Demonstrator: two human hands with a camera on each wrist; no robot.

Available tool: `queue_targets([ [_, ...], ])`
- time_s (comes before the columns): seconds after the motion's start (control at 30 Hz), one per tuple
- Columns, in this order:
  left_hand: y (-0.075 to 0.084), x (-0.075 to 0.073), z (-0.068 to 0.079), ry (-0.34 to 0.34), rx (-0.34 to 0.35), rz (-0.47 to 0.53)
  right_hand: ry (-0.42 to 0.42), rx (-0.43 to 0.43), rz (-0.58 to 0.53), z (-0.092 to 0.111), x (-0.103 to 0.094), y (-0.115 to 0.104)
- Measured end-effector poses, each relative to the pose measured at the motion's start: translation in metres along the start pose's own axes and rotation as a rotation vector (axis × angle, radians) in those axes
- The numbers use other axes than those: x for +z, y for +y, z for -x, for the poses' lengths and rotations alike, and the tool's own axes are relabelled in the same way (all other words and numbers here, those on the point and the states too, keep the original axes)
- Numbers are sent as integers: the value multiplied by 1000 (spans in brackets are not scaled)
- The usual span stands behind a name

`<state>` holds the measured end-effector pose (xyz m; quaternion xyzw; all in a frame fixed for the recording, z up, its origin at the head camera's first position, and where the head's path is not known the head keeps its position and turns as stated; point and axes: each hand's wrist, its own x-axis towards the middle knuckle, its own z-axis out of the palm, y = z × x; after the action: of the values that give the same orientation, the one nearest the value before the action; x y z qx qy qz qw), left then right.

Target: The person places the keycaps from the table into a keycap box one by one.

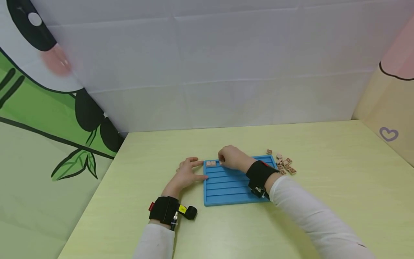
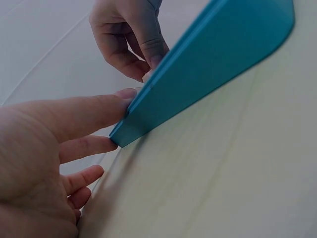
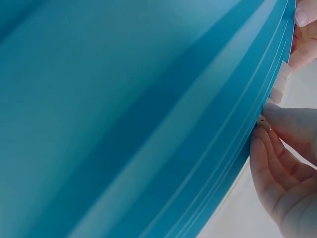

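Observation:
A blue ridged board [image 1: 226, 187] lies on the table, with small square wooden tiles [image 1: 211, 163] at the left end of its top row. My left hand [image 1: 187, 174] is at the board's left edge, thumb and forefinger stretched out and touching its side; the other fingers spread past the corner in the left wrist view. Over the top row, just right of the placed tiles, my right hand [image 1: 235, 157] pinches a small wooden tile [image 3: 264, 122] between thumb and fingertips. Most of that tile is hidden by the fingers.
Several loose wooden tiles [image 1: 286, 166], some showing dark marks, lie scattered and overlapping beside the board's upper right corner. One tile [image 1: 269, 151] sits apart, just behind the board. A pale wall [image 1: 226, 72] stands behind the table [image 1: 155, 151].

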<state>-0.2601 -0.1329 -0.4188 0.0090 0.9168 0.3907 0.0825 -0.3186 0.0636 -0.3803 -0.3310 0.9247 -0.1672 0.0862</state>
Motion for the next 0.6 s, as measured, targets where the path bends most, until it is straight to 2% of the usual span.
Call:
queue_targets([
  [0.6, 1, 0, 2, 3, 0, 9, -10, 4, -9, -4, 3, -6],
])
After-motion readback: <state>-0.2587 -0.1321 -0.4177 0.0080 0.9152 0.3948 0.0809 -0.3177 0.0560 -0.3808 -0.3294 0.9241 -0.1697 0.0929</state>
